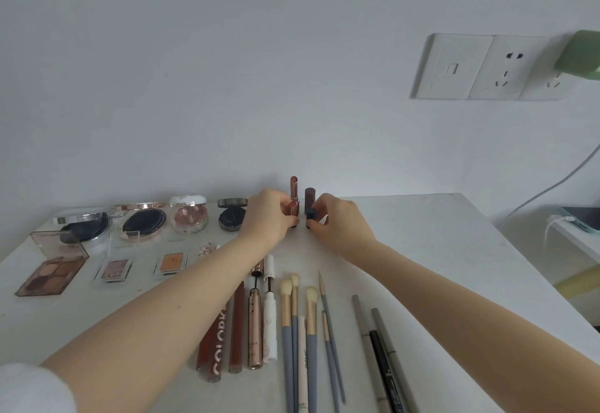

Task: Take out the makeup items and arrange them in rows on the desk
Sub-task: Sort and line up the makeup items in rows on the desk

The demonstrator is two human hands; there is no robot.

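Note:
At the back of the white desk (431,250) my left hand (269,217) pinches a small rose-gold lipstick (293,209) standing upright. Right behind it stands a taller open rose-gold lipstick (294,187). My right hand (337,221) pinches a short dark lipstick (311,216) in front of a brown lipstick tube (310,198). Open cushion compacts (143,221) form a back row to the left. Eyeshadow palettes (53,274) lie in a middle row. Lip glosses (224,331), mascaras (259,315), brushes (300,331) and pencils (380,357) lie in the front row.
The wall rises directly behind the desk, with a socket panel (480,68) and a green plug (579,55) at the upper right. A cable (552,185) hangs down to a side shelf (578,230) beyond the desk's right edge.

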